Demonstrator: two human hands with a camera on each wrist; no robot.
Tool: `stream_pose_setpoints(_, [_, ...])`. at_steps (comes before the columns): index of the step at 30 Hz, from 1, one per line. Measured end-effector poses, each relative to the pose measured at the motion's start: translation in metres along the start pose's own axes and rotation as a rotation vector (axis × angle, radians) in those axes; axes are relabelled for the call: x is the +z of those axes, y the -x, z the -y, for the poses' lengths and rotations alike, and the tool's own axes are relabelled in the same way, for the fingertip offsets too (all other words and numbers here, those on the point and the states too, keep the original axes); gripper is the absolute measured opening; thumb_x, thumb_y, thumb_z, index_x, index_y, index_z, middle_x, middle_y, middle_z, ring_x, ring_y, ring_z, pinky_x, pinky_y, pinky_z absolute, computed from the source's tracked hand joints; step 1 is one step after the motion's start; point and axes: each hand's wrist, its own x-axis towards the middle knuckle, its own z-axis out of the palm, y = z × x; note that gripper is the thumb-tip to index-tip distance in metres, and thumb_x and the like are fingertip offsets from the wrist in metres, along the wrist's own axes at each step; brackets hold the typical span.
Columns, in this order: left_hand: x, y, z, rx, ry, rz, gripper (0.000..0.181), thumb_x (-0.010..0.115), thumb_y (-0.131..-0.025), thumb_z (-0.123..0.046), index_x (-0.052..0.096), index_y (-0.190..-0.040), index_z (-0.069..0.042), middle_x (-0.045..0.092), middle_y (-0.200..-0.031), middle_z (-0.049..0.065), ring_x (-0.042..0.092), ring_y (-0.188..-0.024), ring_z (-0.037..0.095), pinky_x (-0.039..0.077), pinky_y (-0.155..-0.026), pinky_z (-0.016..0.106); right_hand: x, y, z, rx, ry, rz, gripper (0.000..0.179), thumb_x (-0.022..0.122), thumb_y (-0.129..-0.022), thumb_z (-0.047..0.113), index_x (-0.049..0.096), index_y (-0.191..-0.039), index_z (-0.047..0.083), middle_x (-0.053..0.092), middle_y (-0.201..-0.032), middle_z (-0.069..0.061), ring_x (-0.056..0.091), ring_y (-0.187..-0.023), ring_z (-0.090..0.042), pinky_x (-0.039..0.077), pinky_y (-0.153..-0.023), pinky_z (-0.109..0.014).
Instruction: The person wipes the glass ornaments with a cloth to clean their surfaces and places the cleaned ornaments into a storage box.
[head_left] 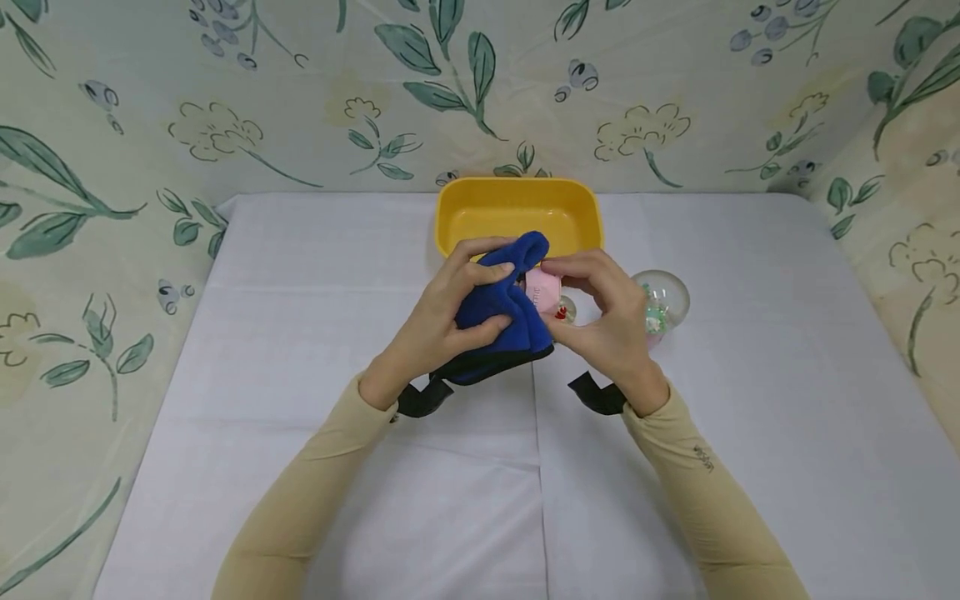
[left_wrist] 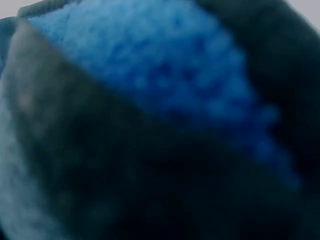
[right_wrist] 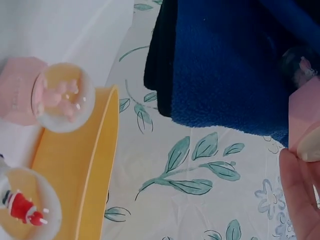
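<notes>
A snow globe with a pink faceted base (head_left: pixel 542 290) is between my two hands, its small dome (right_wrist: pixel 295 65) up against a blue plush cloth (head_left: pixel 491 310). My left hand (head_left: pixel 431 321) holds the cloth, which is bunched and dark-edged, between fingers and thumb. In the left wrist view, blurred blue pile (left_wrist: pixel 165 60) and dark cloth fill the picture. With thumb and fingertips, my right hand (head_left: pixel 615 312) pinches the pink base. Behind this hand stands another snow globe (head_left: pixel 671 296), pink-based, with a pink figure in its dome in the right wrist view.
A globe with a red figure (right_wrist: pixel 22 207) stands near the right hand, largely hidden from the head camera. The yellow plastic basin (head_left: pixel 517 193) sits at the table's back edge, behind the cloth. White cloth (head_left: pixel 337 500) covers the table, and a leaf-patterned curtain (head_left: pixel 510 83) hangs behind.
</notes>
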Motion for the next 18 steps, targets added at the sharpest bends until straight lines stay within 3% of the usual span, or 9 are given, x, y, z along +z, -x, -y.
stream_pose_setpoints(4, [-0.0013,-0.0001,-0.0003,0.018,0.037,0.003,0.036,0.063,-0.089,-0.017,0.051,-0.121,-0.007,0.040,-0.134,0.023,0.043,-0.122,0.032,0.041,-0.100,0.041,-0.0015,0.0012,0.0018,0.057,-0.018,0.024,0.040,0.080,-0.075,0.009,0.061,-0.103,-0.012,0.063,-0.098,-0.021,0.060,-0.090,-0.018,0.053,-0.082,-0.025])
stream_pose_setpoints(8, [-0.0014,-0.0006,-0.0005,0.031,0.071,0.031,0.035,0.063,-0.089,-0.019,0.052,-0.120,-0.006,0.041,-0.133,0.023,0.043,-0.122,0.032,0.043,-0.098,0.041,-0.0012,0.0036,0.0037,0.172,-0.066,0.015,0.038,0.075,-0.064,-0.015,0.061,-0.099,-0.014,0.064,-0.094,-0.020,0.060,-0.082,-0.015,0.054,-0.075,-0.022])
stream_pose_setpoints(13, [0.0010,-0.0005,-0.0010,0.030,0.068,0.020,0.034,0.063,-0.085,-0.017,0.053,-0.116,-0.006,0.043,-0.130,0.023,0.044,-0.119,0.033,0.044,-0.097,0.040,0.0000,0.0058,0.0061,0.302,-0.085,0.003,0.033,0.074,-0.069,-0.010,0.062,-0.099,-0.012,0.064,-0.092,-0.016,0.059,-0.077,-0.016,0.054,-0.069,-0.020])
stream_pose_setpoints(18, [0.0035,0.0002,0.0007,0.021,0.039,-0.055,0.034,0.061,-0.080,-0.012,0.053,-0.111,-0.002,0.046,-0.126,0.024,0.046,-0.117,0.033,0.044,-0.097,0.040,0.0002,0.0042,0.0074,0.270,-0.063,0.047,0.043,0.077,-0.079,0.009,0.058,-0.111,-0.011,0.063,-0.104,-0.018,0.059,-0.086,-0.016,0.054,-0.074,-0.021])
